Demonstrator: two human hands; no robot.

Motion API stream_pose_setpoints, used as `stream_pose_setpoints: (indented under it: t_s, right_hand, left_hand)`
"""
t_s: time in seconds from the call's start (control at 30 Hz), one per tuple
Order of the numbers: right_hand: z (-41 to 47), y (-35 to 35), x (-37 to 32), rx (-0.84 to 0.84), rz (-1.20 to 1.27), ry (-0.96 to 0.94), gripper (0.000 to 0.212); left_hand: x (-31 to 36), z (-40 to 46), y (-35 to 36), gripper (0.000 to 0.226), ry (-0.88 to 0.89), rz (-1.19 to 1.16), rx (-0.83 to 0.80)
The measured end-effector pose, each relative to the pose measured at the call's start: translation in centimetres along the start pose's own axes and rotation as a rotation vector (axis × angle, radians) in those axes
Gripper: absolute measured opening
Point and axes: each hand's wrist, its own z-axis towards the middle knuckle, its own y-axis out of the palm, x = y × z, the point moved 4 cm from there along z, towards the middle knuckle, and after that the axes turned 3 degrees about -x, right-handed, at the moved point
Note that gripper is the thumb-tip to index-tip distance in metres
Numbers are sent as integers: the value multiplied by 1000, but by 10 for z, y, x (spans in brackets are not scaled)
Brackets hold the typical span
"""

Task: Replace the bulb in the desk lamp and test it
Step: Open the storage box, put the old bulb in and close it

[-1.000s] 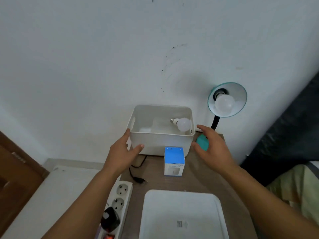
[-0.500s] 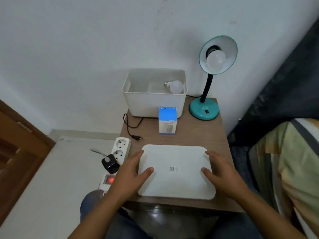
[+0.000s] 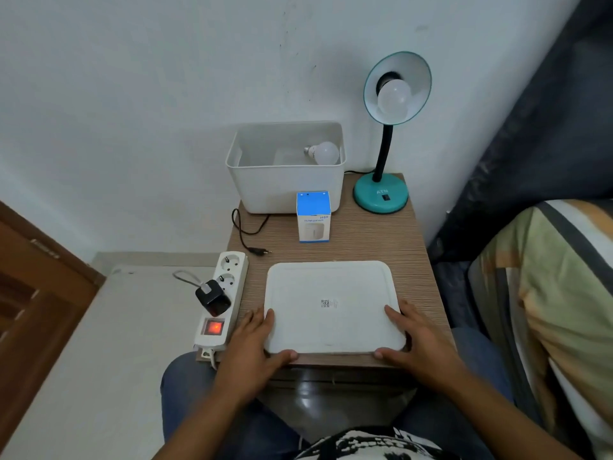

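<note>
A teal desk lamp stands at the table's back right, a white bulb screwed into its shade. Its black plug lies loose on the table, unplugged. Another white bulb lies in the white bin at the back. A flat white lid lies at the front. My left hand grips its front left corner and my right hand its front right corner, thumbs along the front edge.
A small blue-and-white box stands in front of the bin. A white power strip with a lit red switch and a black charger lies along the table's left edge. A bed with a striped cover is on the right.
My hands left the bin's sides and came back to the lid at the front. They now hold its near corners rather than its sides. The camera tilted down.
</note>
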Motion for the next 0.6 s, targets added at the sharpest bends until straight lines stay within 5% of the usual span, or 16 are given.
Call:
stream_pose_setpoints:
  t_s: [0.6]
  right_hand:
    - [-10, -47, -20, 133, 145, -63, 109]
  left_hand:
    - [26, -12, -48, 94, 80, -53, 228]
